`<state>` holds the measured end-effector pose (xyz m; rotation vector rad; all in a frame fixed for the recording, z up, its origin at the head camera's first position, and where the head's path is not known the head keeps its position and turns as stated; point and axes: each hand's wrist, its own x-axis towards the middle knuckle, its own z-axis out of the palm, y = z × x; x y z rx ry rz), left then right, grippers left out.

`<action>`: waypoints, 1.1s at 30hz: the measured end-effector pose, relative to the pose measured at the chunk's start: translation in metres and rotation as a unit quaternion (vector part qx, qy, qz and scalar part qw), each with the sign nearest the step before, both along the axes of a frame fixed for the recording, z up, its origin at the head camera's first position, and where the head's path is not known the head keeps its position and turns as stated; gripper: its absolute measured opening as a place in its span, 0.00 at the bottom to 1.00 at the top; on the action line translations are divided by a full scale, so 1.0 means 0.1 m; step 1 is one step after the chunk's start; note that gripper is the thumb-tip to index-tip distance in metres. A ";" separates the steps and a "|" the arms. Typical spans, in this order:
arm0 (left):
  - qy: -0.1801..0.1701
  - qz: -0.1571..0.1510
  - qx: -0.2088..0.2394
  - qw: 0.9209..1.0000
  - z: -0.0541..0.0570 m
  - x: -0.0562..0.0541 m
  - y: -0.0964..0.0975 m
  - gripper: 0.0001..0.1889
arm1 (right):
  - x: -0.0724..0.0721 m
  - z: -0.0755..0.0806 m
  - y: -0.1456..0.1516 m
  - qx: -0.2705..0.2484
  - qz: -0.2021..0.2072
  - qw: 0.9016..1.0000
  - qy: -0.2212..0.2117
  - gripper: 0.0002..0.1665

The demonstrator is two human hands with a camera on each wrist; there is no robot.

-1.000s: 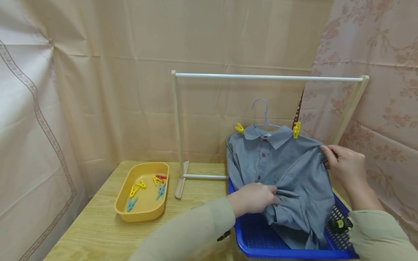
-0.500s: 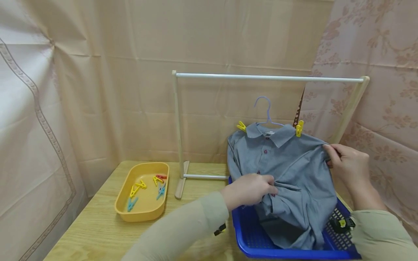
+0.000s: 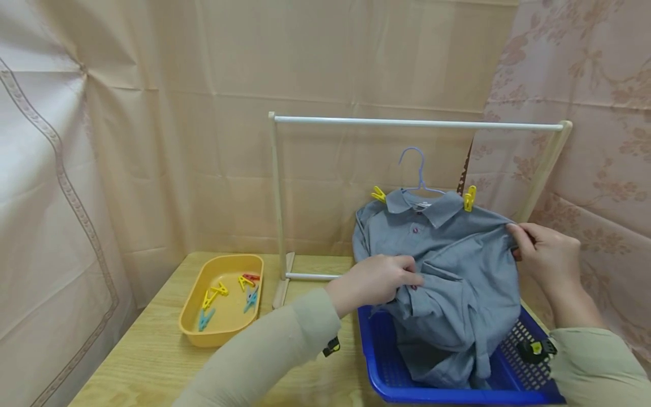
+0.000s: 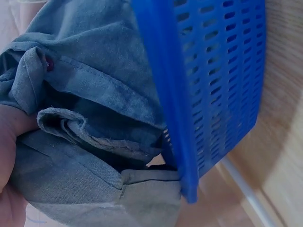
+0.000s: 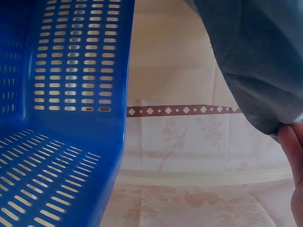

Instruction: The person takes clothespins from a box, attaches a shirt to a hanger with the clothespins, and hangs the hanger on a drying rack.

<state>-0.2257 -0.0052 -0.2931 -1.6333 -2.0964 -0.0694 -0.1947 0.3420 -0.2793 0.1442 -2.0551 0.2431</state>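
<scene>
A grey-blue collared shirt [image 3: 447, 265] is on a lilac hanger [image 3: 421, 169], its lower part bunched over a blue basket [image 3: 376, 362]. Yellow clothespins, one on the left [image 3: 378, 194] and one on the right [image 3: 470, 199], sit at the shoulders beside the collar. My left hand [image 3: 376, 282] pinches the shirt's front near the button strip. With thumb and fingers, my right hand [image 3: 549, 251] grips the shirt at its right shoulder edge. Folds of the front and a dark red button [image 4: 49, 63] show in the left wrist view.
A white rod [image 3: 417, 121] on wooden posts spans behind the shirt, above the hanger's hook. On the wooden table [image 3: 152, 350], at left, a yellow tray [image 3: 221, 333] holds several yellow, blue and red clothespins. Cloth curtains [image 3: 213, 141] surround the table.
The shirt and hanger have risen slightly and shifted a little right. My left hand has moved left and up with the shirt's front; my right hand has moved slightly right, still holding the shoulder.
</scene>
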 end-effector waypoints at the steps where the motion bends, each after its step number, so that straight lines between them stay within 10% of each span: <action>1: 0.002 -0.002 0.005 1.000 0.02 -0.01 -0.02 0.26 | 0.00 0.00 0.00 -0.001 0.001 1.000 0.000 0.11; 33: 0.016 -0.044 0.063 0.997 0.37 -0.13 -0.76 0.21 | -0.01 0.08 -0.16 -0.050 0.026 0.998 0.002 0.12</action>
